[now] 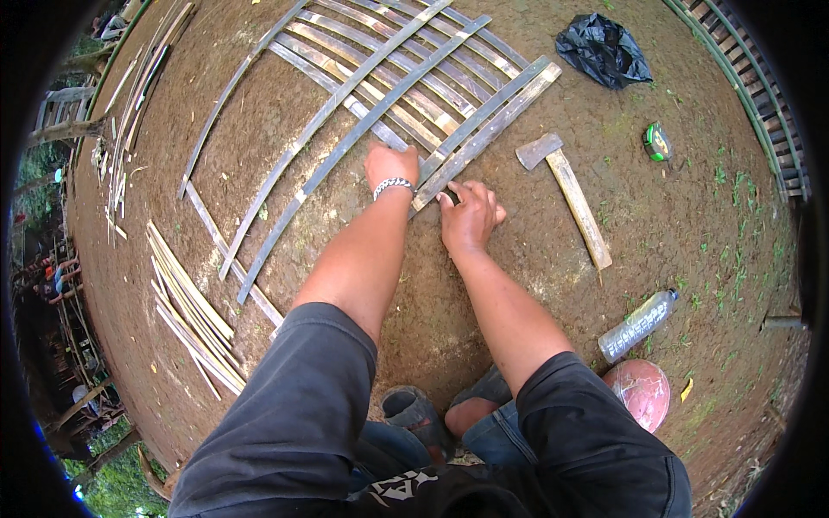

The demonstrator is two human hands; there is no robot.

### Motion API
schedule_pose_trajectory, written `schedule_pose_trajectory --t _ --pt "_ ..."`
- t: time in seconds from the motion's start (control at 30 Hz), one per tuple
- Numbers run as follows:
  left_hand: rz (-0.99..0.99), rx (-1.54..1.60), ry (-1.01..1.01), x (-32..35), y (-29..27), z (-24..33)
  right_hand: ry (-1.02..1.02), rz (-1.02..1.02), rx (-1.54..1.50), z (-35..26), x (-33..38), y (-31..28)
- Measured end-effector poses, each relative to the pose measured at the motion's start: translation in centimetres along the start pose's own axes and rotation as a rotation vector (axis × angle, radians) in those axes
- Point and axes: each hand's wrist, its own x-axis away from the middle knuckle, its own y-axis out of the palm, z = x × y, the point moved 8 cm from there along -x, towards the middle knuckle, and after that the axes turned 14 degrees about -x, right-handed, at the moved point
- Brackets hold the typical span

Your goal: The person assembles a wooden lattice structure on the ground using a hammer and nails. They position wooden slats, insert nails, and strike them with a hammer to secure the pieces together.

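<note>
A lattice of bamboo slats (367, 88) lies on the dirt in front of me, long strips crossing several shorter ones. My left hand (391, 166), with a chain bracelet at the wrist, is closed over a bamboo slat (370, 115) near the lattice's near corner. Two thick slats run side by side along the right edge. Beside the near end of the outer slat (496, 134), my right hand (472, 217) has its fingers bent and apart. Its thumb and index fingertip are at that slat's edge; whether they press on it is unclear.
To the right lie a hatchet (570, 194), a tape measure (656, 142), a black plastic bag (603, 50), a plastic bottle (637, 326) and a reddish round object (641, 393). Loose bamboo strips (194, 306) are at the left. A bamboo fence (747, 78) borders the far right.
</note>
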Motion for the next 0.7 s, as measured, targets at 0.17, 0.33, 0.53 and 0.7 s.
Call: schedule_pose_trajectory --t 0.17,0.33,0.53,0.7 --pt "0.251 -0.140 0.173 3.4 -0.2 -0.1 -0.023 0.013 -0.001 0.1 0.0 -0.1" --pt "0.268 -0.200 0.316 5.1 1.2 -0.8 -0.020 -0.006 0.010 0.3 0.0 0.0" --pt "0.196 -0.264 0.384 4.9 2.2 -0.2 0.019 -0.048 -0.008 0.4 0.0 -0.2" --pt "0.154 -0.324 0.399 4.5 2.3 0.0 -0.006 -0.059 -0.203 0.8 -1.2 -3.5"
